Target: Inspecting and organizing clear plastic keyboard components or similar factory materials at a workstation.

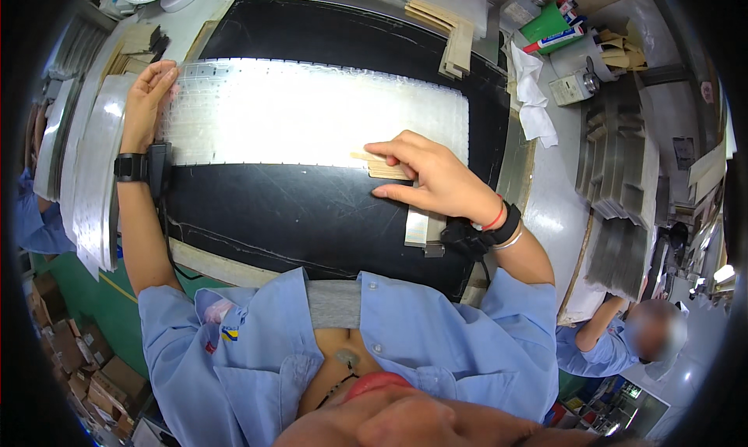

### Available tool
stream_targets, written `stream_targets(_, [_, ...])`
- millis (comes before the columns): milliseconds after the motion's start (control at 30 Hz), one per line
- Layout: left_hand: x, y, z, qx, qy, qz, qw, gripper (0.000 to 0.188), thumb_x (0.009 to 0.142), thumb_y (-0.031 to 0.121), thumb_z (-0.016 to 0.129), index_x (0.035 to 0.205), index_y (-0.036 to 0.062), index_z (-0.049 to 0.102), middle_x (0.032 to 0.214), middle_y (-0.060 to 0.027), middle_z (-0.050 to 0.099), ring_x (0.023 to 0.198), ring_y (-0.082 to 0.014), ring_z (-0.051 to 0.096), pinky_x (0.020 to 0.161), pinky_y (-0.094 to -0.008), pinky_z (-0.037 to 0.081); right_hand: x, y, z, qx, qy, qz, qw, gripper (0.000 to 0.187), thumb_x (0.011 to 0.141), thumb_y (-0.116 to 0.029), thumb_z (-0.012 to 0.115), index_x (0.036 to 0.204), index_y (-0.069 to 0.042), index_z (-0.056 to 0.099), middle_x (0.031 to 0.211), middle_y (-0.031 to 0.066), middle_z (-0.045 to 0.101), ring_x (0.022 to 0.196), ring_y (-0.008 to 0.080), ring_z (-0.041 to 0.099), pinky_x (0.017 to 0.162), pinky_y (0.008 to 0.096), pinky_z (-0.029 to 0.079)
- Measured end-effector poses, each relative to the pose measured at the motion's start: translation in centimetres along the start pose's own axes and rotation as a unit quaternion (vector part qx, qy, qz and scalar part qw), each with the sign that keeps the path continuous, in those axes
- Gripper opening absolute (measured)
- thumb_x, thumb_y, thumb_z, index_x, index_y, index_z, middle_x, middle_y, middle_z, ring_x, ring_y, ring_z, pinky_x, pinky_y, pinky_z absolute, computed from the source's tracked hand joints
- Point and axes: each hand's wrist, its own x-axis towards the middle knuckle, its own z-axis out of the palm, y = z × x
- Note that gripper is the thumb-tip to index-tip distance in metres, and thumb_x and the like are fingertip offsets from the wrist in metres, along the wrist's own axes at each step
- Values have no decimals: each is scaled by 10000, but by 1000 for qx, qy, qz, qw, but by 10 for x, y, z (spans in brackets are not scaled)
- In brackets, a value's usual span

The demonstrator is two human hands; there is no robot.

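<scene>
A long, shiny, translucent sheet (312,104) lies across the black work surface (257,205), with glare over its middle. My left hand (148,100) pinches the sheet's left end between thumb and fingers. Over the sheet's near edge, towards the right, my right hand (436,174) grips a small stack of thin tan strips (386,169) between thumb and fingers. The stack's far end overlaps the sheet's edge. Below that hand a pale flat strip (416,226) lies on the black surface, partly hidden by it. Both wrists wear black straps with small black devices.
L-shaped tan pieces (460,45) lie at the far right corner. Past the right edge are a crumpled white cloth (531,96), a metal can (573,87) and stacked metal plates (615,166). Long pale panels (101,159) stand at left. A co-worker (615,334) sits at lower right.
</scene>
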Motion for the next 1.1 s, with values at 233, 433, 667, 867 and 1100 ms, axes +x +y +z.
stream_targets(233, [-15, 33, 8, 40, -105, -63, 992, 259, 855, 72, 618, 1101, 15, 564, 934, -42, 651, 706, -41, 560, 634, -164, 451, -2, 3, 6, -40, 73, -24, 996, 233, 776, -178, 708, 971, -60, 660, 761, 56, 549, 695, 179, 558, 604, 269, 449])
stream_targets(433, [-9, 7, -27, 54, -130, -27, 990, 255, 840, 66, 628, 1084, 27, 567, 917, -63, 658, 595, -24, 541, 495, -143, 422, -4, 4, 3, -116, 56, -75, 989, 151, 759, -180, 719, 795, -48, 657, 727, 70, 578, 633, 204, 561, 548, 300, 444])
stream_targets(667, [-15, 24, -16, 59, -151, -72, 984, 307, 839, 80, 633, 1121, 2, 538, 933, -83, 659, 601, -43, 553, 510, -153, 444, -2, 6, -1, -212, 20, -132, 968, 248, 780, -303, 671, 929, -110, 626, 826, 41, 543, 701, 201, 568, 593, 314, 475])
stream_targets(867, [-13, 13, -21, 60, -135, -48, 988, 328, 841, 96, 638, 1134, -3, 528, 957, -101, 658, 659, -57, 574, 543, -155, 456, -3, 0, 4, -242, -4, -97, 965, 314, 799, -350, 635, 1020, -128, 620, 797, 34, 512, 682, 181, 552, 569, 294, 467])
stream_targets(1100, [-9, 6, -18, 70, -133, -11, 989, 333, 841, 111, 643, 1136, 2, 533, 951, -97, 662, 654, -63, 572, 552, -168, 460, -5, 3, 7, -284, -24, -107, 953, 240, 801, -334, 639, 847, -103, 595, 738, 28, 497, 639, 170, 540, 528, 281, 457])
